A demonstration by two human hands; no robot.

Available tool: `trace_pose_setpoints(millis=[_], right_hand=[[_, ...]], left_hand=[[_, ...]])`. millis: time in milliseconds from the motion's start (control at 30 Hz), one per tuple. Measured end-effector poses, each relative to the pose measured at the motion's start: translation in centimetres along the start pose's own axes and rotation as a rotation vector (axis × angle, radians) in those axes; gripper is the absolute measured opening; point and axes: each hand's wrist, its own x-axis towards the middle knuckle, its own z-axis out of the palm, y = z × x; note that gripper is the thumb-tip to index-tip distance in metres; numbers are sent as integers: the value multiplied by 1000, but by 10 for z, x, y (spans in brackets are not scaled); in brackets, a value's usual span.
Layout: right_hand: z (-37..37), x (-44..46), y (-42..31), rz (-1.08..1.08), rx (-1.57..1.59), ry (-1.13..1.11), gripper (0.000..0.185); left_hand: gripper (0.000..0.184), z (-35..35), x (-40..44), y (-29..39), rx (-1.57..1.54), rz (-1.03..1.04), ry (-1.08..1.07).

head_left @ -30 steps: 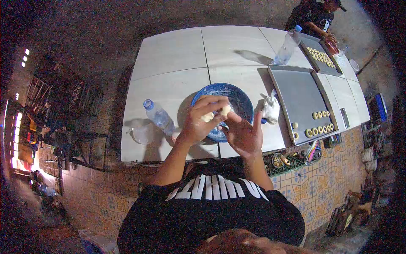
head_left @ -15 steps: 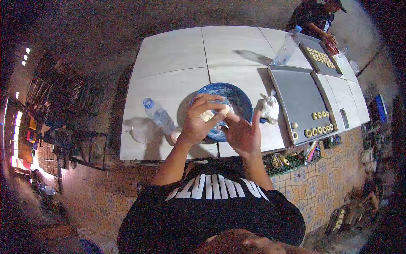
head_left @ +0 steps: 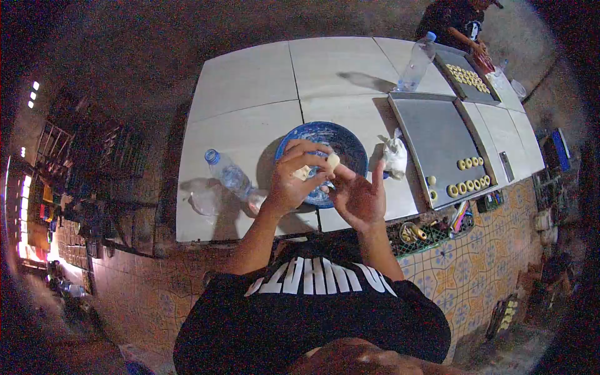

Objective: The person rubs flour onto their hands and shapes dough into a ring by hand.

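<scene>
Over a blue basin (head_left: 353, 140) dusted with white, my two hands meet around pale dough. My left hand (head_left: 297, 178) is closed, and a lump of dough (head_left: 302, 173) shows in its grip. A small rounded dough piece (head_left: 333, 161) sits between its fingertips and the index finger of my right hand. Palm turned up, my right hand (head_left: 360, 200) has its thumb spread away and its fingers against the left ones. Right of the basin stands a white plastic bag (head_left: 395, 157). On the left lies an uncapped plastic bottle (head_left: 231, 175).
A dark tray (head_left: 437, 134) at right carries several dough rings (head_left: 470, 186) near its front edge. Behind it are a capped bottle (head_left: 417, 62), a second tray (head_left: 453, 59) of rings and another person (head_left: 456, 25). A green crate (head_left: 425, 240) sits below the table edge.
The whole view has shifted slightly. My right palm has turned more upward, and the small dough piece shows more fully between the fingertips. The basin and trays keep their places on the table.
</scene>
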Motion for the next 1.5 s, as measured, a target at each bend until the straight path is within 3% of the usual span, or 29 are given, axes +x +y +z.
trace_pose_setpoints(millis=[233, 267, 400, 667, 867, 1033, 1067, 1267, 1333, 1500], right_hand=[[15, -2, 3, -111, -139, 121, 94], [-1, -2, 4, -113, -165, 54, 94], [6, 2, 7, -109, -273, 141, 108], [-2, 5, 16, -220, -674, -20, 104], [-21, 4, 17, -255, -896, 36, 103], [-20, 3, 11, -404, -1184, -88, 87], [-22, 3, 11, -397, -1160, -116, 80], [-28, 2, 9, -381, -1099, -77, 80], [-15, 3, 8, -424, -1237, -30, 83], [-24, 1, 10, -363, -982, -31, 84]], left_hand=[[21, 8, 1, 17, 137, -81, 104], [21, 9, -1, 16, 162, -82, 126], [20, 12, -4, 15, 198, -118, 175], [20, 11, -10, 16, 205, -159, 218], [20, 16, -8, 20, 206, -174, 242], [19, 18, -3, 22, 196, -177, 225], [18, 18, -2, 23, 195, -174, 224], [13, 21, 0, 20, 215, -173, 225], [13, 21, 1, 20, 182, -178, 232], [14, 18, 3, 20, 136, -181, 229]])
